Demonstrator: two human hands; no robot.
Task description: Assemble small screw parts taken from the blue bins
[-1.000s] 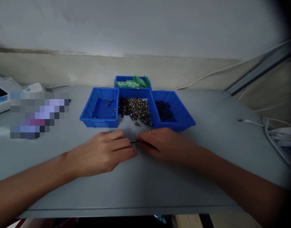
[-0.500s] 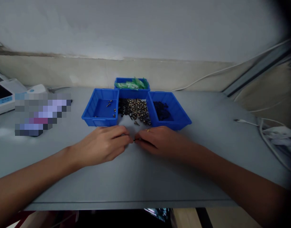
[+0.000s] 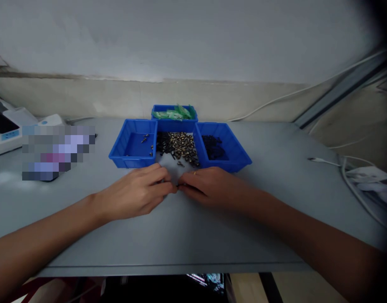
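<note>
Both hands meet fingertip to fingertip over the grey table (image 3: 193,235), in front of the blue bins. My left hand (image 3: 144,189) is closed in a pinch, and my right hand (image 3: 209,185), with a ring on one finger, pinches from the other side. Between the fingertips sits a tiny dark piece (image 3: 178,186), mostly hidden and too small to name. Just beyond lie a pile of small brass-coloured metal fittings (image 3: 182,145) and a heap of small black parts (image 3: 164,143). One loose fitting (image 3: 180,163) rests nearest the hands.
The left blue bin (image 3: 132,162) holds a few metal fittings. Dark parts fill some of the right blue bin (image 3: 237,158); green packets (image 3: 176,112) lie in the rear one. A blurred-out phone-like object (image 3: 59,153) and white power strip (image 3: 10,136) are left, cables (image 3: 354,181) right.
The hands keep nearly the same place and pinch. The dark piece between the fingertips shows slightly less. The whole view has shifted a little.
</note>
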